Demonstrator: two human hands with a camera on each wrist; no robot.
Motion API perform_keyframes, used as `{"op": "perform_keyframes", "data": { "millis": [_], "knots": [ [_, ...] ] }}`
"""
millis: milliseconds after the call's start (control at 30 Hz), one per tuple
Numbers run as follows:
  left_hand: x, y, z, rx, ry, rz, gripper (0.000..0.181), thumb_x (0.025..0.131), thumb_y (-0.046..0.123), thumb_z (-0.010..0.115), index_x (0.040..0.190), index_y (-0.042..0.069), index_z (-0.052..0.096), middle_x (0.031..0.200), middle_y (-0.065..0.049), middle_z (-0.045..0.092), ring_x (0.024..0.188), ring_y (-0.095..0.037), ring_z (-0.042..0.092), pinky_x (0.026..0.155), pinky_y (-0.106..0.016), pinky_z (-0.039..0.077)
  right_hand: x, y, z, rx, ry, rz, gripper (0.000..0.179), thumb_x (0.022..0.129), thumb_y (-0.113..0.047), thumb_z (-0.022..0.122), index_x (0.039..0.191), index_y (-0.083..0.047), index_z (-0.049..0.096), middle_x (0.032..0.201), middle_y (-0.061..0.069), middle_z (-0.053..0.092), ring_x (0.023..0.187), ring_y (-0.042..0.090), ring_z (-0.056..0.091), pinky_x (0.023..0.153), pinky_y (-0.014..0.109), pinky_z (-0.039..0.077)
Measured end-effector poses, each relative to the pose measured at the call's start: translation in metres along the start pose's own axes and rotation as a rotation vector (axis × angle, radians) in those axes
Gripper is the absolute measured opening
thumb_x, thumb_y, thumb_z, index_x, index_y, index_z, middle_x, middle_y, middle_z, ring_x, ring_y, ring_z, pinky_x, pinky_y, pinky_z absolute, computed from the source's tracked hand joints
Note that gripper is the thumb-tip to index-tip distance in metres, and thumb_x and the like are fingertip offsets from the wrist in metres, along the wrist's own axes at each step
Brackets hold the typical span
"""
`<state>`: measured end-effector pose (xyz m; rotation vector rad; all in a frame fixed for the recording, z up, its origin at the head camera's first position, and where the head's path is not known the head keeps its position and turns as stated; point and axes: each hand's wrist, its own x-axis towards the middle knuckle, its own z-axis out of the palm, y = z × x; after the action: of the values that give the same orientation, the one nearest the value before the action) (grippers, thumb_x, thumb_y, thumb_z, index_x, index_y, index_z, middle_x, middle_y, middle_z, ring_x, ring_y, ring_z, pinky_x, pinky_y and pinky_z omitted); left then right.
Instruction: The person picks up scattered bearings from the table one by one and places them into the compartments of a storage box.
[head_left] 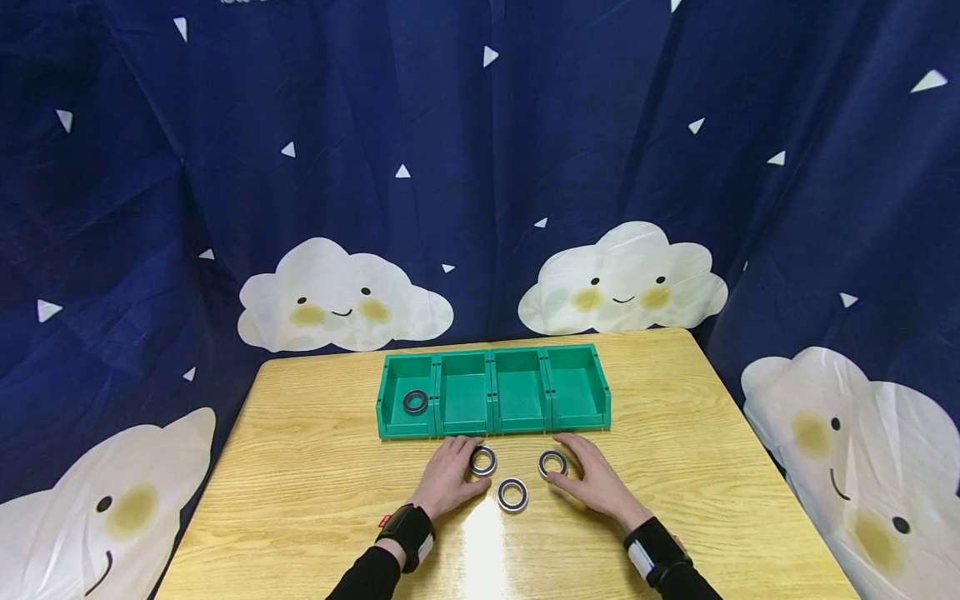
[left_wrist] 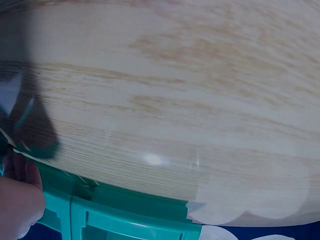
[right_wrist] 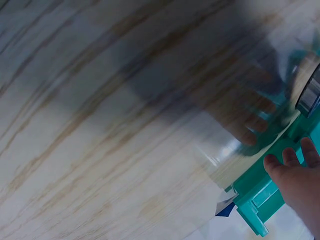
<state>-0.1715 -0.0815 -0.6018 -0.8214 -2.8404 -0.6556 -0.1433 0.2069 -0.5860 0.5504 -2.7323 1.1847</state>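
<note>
Three ring-shaped bearings with dark faces and shiny metal rims lie on the wooden table. My left hand (head_left: 447, 477) has its thumb and fingers spread on either side of the left bearing (head_left: 483, 461). My right hand (head_left: 592, 479) is spread likewise at the right bearing (head_left: 552, 464), its thumb tip right at the lower rim. Between the hands and nearer me is the middle bearing (head_left: 512, 495). The right wrist view shows a bearing's metal side (right_wrist: 311, 95) beyond the extended fingers (right_wrist: 291, 157); only part of the left hand (left_wrist: 20, 200) appears in its wrist view.
Just beyond the hands stands a row of joined green bins (head_left: 521, 432). A dark ring (head_left: 416, 402) like the bearings lies in the leftmost bin. The wooden table (head_left: 300, 500) reaches back to a dark blue curtain (head_left: 480, 167) with cloud prints.
</note>
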Motion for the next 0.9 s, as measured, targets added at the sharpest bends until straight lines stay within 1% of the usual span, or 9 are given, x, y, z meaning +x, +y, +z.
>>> {"op": "perform_keyframes", "data": {
  "millis": [400,633,800,900],
  "knots": [
    [0.0015,-0.0017,0.0029,0.028,0.036,0.025,0.063,0.076,0.038,0.073,0.127,0.008,0.052,0.113,-0.004,0.056,0.104,-0.021,0.048,0.092,-0.036,0.041,-0.0002,-0.0032,-0.0004,-0.001,0.008,-0.010,0.062,0.076,-0.028,0.075,0.128,-0.003,0.052,0.128,0.015,0.050,0.122,0.034,0.042,0.099,0.052,0.033],
    [-0.0001,-0.0015,0.0024,0.020,0.064,0.043,0.065,0.076,0.036,0.074,0.130,0.007,0.050,0.110,-0.005,0.058,0.099,-0.020,0.049,0.088,-0.036,0.043,0.0000,-0.0036,-0.0006,-0.001,0.003,-0.009,0.062,0.077,-0.030,0.074,0.128,-0.004,0.052,0.129,0.015,0.050,0.122,0.033,0.041,0.099,0.052,0.033],
    [-0.0019,-0.0016,0.0016,0.002,0.080,0.038,0.067,0.076,0.035,0.074,0.131,0.006,0.049,0.108,-0.006,0.059,0.095,-0.019,0.048,0.084,-0.036,0.043,-0.0002,-0.0020,0.0001,0.001,-0.002,-0.012,0.064,0.077,-0.033,0.074,0.129,-0.004,0.052,0.129,0.015,0.050,0.122,0.032,0.041,0.099,0.051,0.033],
    [-0.0021,-0.0015,0.0001,-0.007,0.090,0.034,0.068,0.075,0.036,0.075,0.131,0.005,0.048,0.106,-0.005,0.058,0.093,-0.018,0.048,0.082,-0.035,0.043,0.0002,-0.0017,0.0004,0.010,-0.004,0.000,0.064,0.076,-0.033,0.074,0.129,-0.004,0.052,0.130,0.015,0.050,0.123,0.032,0.040,0.100,0.051,0.032]
  ]
}}
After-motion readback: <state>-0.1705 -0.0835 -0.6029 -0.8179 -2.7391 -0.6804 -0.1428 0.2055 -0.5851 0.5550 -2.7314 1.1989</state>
